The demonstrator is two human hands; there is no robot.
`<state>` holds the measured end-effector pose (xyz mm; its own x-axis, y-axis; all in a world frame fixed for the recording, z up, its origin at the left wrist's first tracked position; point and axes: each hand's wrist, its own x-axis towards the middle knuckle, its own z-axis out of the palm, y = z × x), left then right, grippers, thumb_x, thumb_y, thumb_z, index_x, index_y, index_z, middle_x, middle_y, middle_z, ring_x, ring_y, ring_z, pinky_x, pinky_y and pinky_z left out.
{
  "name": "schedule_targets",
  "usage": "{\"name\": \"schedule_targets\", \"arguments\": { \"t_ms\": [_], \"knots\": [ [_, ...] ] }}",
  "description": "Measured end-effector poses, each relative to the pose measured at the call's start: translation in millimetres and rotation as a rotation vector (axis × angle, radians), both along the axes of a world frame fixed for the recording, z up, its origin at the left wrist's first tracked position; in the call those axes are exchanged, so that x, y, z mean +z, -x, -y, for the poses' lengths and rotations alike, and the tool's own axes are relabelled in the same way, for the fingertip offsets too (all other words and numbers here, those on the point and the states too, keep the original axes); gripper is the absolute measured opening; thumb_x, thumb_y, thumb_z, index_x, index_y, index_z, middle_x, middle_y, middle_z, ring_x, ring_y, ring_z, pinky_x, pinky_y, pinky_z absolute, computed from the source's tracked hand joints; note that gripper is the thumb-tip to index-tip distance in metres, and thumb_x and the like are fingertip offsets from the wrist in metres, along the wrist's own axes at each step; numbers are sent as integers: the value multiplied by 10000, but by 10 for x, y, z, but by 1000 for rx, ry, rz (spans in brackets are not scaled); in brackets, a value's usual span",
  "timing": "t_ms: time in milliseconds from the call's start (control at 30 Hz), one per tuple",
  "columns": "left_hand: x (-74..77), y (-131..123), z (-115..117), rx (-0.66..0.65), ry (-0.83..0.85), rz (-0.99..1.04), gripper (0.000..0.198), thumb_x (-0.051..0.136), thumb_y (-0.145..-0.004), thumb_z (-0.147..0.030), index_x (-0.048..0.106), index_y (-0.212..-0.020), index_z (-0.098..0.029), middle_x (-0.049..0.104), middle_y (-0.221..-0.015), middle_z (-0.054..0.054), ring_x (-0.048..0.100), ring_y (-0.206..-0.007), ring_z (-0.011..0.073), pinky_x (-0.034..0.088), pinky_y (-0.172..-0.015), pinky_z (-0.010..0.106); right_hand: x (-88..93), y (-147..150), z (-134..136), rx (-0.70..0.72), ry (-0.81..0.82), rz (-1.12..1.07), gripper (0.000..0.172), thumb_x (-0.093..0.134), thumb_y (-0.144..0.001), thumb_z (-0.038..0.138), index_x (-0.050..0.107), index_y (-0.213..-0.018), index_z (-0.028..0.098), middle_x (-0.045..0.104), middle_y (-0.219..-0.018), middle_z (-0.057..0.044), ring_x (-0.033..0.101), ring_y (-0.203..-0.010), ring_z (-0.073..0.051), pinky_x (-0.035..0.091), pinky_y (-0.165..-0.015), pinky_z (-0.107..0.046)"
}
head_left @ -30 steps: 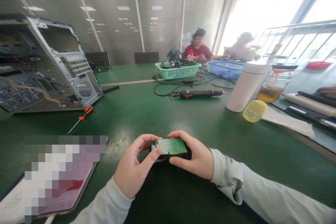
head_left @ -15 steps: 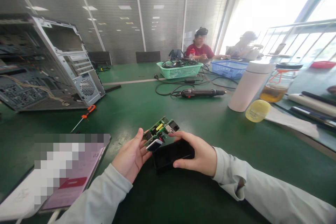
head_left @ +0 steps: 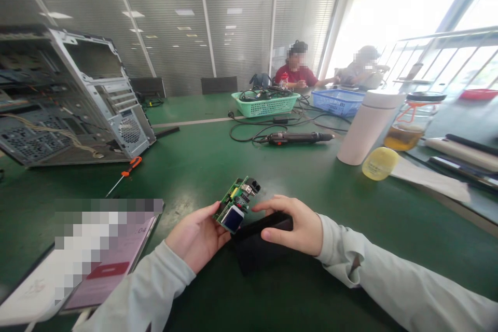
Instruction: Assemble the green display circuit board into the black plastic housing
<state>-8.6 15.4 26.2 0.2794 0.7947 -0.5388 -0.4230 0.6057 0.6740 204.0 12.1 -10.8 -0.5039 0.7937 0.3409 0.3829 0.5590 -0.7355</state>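
My left hand (head_left: 200, 233) is closed on a green circuit board (head_left: 235, 199), gripping its lower left side between thumb and fingers. The board is tilted up above the table; it carries a small dark screen with a white frame, yellow and black parts, and black sockets at its far end. Just right of it, my right hand (head_left: 291, 225) is closed around a black plastic case (head_left: 259, 246), thumb on the near side and fingers over the far side. The case looks tipped toward me. Its underside is hidden.
An opened computer case (head_left: 128, 129) and an orange-handled screwdriver (head_left: 130, 168) are at left, near a tablet (head_left: 105, 270). Ahead lie a corded electric screwdriver (head_left: 299, 138) and green basket (head_left: 266, 106). A pale bottle (head_left: 365, 129) and yellow container (head_left: 380, 163) stand right. Two people sit beyond.
The circuit board has turned so its screen faces me more and its socket end has moved slightly left. My right hand has tilted the black case toward me, away from the board.
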Motion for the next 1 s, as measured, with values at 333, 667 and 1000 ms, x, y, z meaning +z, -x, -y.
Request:
{"name": "schedule_targets", "arguments": {
  "t_ms": [333, 667, 1000],
  "knots": [
    [-37, 106, -54, 235, -36, 81, 272, 291, -898, -191, 547, -936, -109, 662, -735, 97, 482, -381, 79, 445, -393, 205, 16, 45, -54, 33, 929, -656, 572, 356, -940, 590, 561, -1093, 78, 573, -763, -84, 536, -558, -126, 404, -473, -172],
    [-29, 49, -51, 214, -60, -5, 319, 267, -876, -175, 568, -896, -72, 654, -688, 94, 470, -384, 90, 454, -403, 219, 75, 105, -17, 214, 1393, -948, 546, 15, -1021, 377, 469, -1181, 119, 563, -914, -80, 609, -685, -143, 505, -580, -206],
    [-10, 56, -23, 202, -54, 13, 303, 280, -901, -182, 547, -1008, -87, 666, -718, 86, 499, -402, 97, 473, -410, 216, 135, -632, 149, -593, -186, 116, 503, 595, -774, 595, 585, -1012, 152, 572, -927, -83, 553, -836, -232, 457, -737, -360]
  ]
}}
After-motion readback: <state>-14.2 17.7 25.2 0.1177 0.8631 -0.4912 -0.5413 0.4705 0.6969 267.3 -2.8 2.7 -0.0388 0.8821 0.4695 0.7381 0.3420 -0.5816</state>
